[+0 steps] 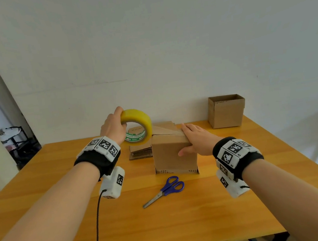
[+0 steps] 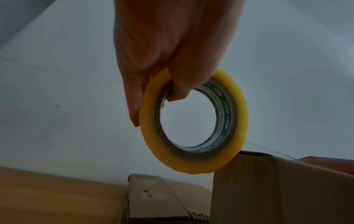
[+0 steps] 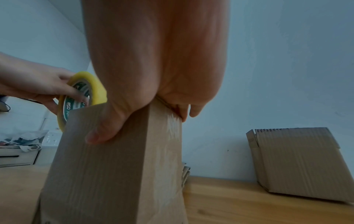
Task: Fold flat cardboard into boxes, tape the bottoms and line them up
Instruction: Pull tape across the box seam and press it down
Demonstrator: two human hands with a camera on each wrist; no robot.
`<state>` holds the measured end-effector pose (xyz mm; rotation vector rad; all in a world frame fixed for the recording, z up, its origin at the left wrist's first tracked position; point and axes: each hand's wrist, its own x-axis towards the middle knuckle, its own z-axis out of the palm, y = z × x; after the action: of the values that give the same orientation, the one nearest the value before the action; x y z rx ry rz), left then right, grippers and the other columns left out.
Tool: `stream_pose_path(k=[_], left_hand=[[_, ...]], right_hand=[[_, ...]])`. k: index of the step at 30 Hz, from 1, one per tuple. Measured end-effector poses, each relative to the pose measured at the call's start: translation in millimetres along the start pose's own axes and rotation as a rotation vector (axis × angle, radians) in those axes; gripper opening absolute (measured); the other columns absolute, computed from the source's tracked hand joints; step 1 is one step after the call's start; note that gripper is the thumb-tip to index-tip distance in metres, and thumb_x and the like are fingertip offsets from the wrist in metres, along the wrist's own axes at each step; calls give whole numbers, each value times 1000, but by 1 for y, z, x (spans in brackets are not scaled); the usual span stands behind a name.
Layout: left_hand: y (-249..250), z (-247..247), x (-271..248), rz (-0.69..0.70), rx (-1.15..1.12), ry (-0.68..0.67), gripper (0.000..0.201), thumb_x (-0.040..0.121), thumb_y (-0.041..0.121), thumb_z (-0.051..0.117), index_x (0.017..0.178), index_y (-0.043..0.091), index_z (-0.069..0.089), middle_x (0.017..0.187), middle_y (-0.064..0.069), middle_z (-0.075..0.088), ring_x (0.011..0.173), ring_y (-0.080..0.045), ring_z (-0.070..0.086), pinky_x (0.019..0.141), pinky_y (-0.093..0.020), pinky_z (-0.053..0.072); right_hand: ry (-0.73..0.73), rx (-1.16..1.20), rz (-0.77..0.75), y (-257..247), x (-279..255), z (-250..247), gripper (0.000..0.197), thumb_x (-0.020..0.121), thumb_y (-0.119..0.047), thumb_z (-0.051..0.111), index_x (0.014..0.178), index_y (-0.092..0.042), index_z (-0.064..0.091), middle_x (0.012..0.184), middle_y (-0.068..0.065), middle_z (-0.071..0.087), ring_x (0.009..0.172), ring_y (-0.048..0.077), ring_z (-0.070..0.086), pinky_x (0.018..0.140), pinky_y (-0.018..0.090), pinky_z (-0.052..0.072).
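My left hand (image 1: 114,124) grips a yellow tape roll (image 1: 138,126) upright in the air, fingers through its core (image 2: 193,121). The roll hangs just left of a cardboard box (image 1: 173,154) standing flaps-down at the table's middle. A clear strip of tape (image 1: 164,129) runs from the roll across the box top. My right hand (image 1: 193,139) lies flat on that top and presses it, with the thumb (image 3: 99,133) down the near face. A folded box (image 1: 226,111) stands open-topped at the back right by the wall.
A stack of flat cardboard (image 1: 140,151) lies behind and left of the middle box, partly hidden by the roll. Blue-handled scissors (image 1: 166,190) lie in front of the box. The wooden table (image 1: 182,226) ends at the white wall behind.
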<state>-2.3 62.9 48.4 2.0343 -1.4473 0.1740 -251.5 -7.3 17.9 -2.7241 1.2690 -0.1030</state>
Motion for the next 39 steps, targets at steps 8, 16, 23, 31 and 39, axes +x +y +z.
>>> stream_pose_path(k=[8, 16, 23, 31, 39], left_hand=[[-5, 5, -5, -29, -24, -48, 19, 93, 4, 47, 111, 8, 43, 87, -14, 52, 76, -33, 52, 63, -38, 35], [-11, 12, -10, -61, -107, -91, 18, 93, 1, 47, 110, 7, 43, 86, -14, 52, 78, -33, 54, 63, -37, 38], [-10, 10, -14, -49, -133, -96, 18, 93, 3, 47, 111, 5, 43, 87, -15, 53, 79, -33, 54, 64, -39, 40], [-14, 12, -17, -62, -155, -108, 15, 93, 6, 49, 107, 7, 43, 80, -9, 51, 72, -28, 53, 60, -35, 39], [-19, 9, -15, 67, -192, -155, 21, 92, -2, 45, 108, 11, 40, 77, -6, 47, 64, -19, 48, 52, -27, 35]], right_hand=[[0, -9, -2, 1, 1, 1, 103, 81, -57, 61, 152, -11, 2, 156, 9, 18, 142, 25, 20, 115, 37, 21], [0, -39, -9, 3, 2, 1, 105, 82, -61, 58, 152, -12, -1, 158, 7, 13, 145, 23, 14, 118, 38, 13], [99, -192, -85, -11, 5, 7, 110, 81, -71, 49, 151, -14, -12, 160, 2, -8, 147, 15, -7, 120, 38, -4], [130, -191, -210, -51, 26, 19, 96, 88, -69, 38, 152, -15, -7, 161, 1, -2, 148, 14, -1, 121, 36, 2], [169, -175, -237, -53, 33, 26, 77, 96, -59, 31, 153, -15, 4, 160, 0, 10, 147, 15, 10, 119, 34, 7]])
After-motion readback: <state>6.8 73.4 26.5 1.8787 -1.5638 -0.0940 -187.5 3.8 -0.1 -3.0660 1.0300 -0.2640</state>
